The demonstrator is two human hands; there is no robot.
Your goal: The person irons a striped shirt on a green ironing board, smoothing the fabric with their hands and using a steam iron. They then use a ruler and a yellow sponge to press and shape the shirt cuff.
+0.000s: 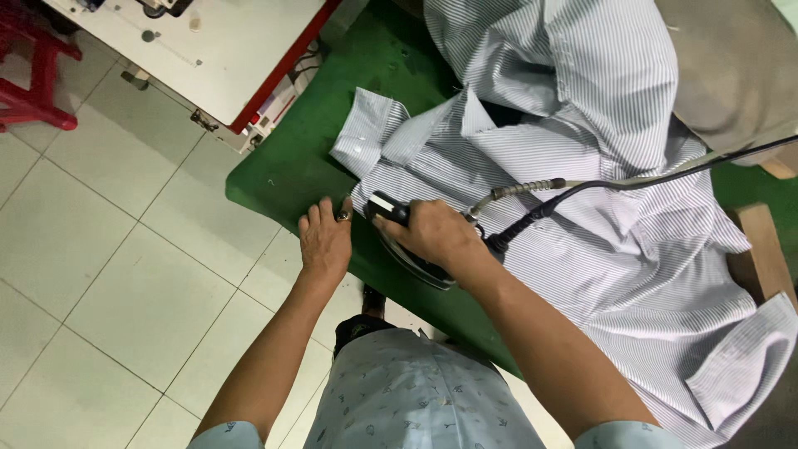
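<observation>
Iron, dark-bodied with a black handle, pressed flat on a grey-and-white striped shirt near the front edge of a green padded board. Right hand wrapped around the iron's handle, fingers closed tight on it. Left hand just left of the iron, palm down, fingers spread and flat, pinning the shirt's edge against the board; a ring on one finger. Black cord and a hose with a metal spring guard running from the back of the iron up and to the right, across the shirt. Shirt collar and a cuff lying beyond the iron, further up the board; the rest of the shirt bunched to the right of it. White sewing-machine table with a red edge beyond the board's left end, red stool further left, pale floor tiles below.

Step in hand, by the look of it: pressing the shirt's edge near the board's corner. Next stroke likely calling for cloth kept taut under the left hand, fingertips clear of the iron's nose.
</observation>
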